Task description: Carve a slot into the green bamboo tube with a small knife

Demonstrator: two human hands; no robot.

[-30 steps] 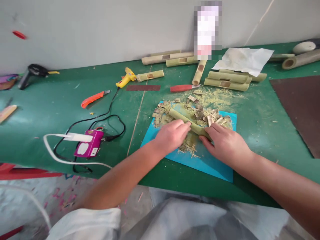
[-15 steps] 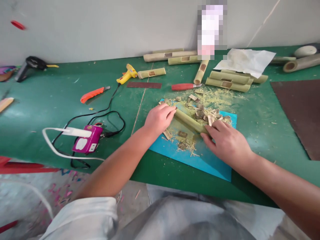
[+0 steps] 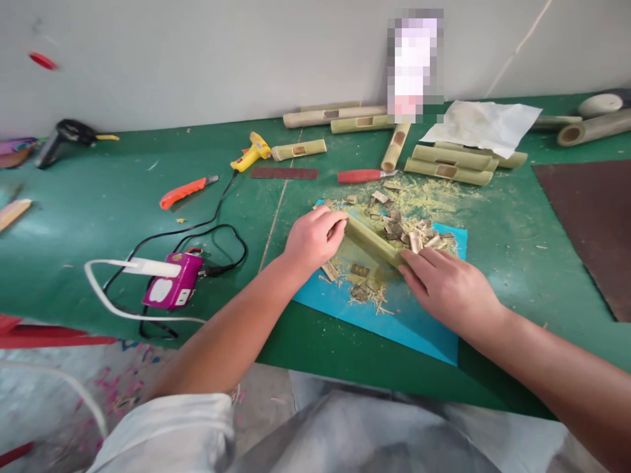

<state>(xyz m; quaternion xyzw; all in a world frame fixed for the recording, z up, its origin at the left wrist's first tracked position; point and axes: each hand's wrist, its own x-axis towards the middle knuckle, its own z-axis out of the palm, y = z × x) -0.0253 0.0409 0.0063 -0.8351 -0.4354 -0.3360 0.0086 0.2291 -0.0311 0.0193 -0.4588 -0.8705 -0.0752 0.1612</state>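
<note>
A pale green bamboo tube (image 3: 373,240) lies slantwise between my two hands, low over a blue sheet (image 3: 428,338). Its upper left end is closed in the fingers of my left hand (image 3: 315,238). My right hand (image 3: 446,282) grips the lower right end, fingers over the top and thumb at the near side. Bamboo chips (image 3: 394,226) and fine dust are heaped behind the tube, and more shavings (image 3: 367,292) lie in front of it. Both tube ends are hidden by my fingers.
Beyond the chips lie a red-handled knife (image 3: 359,176), a dark sandpaper strip (image 3: 284,173) and several notched bamboo tubes (image 3: 447,171). To the left are an orange utility knife (image 3: 183,194), a yellow glue gun (image 3: 251,152) and a purple power socket (image 3: 173,281) with cords. Brown sandpaper (image 3: 591,230) lies right.
Both hands keep their hold on the bamboo tube. My right hand has shifted very slightly along the end of it; the camera view has tilted a little.
</note>
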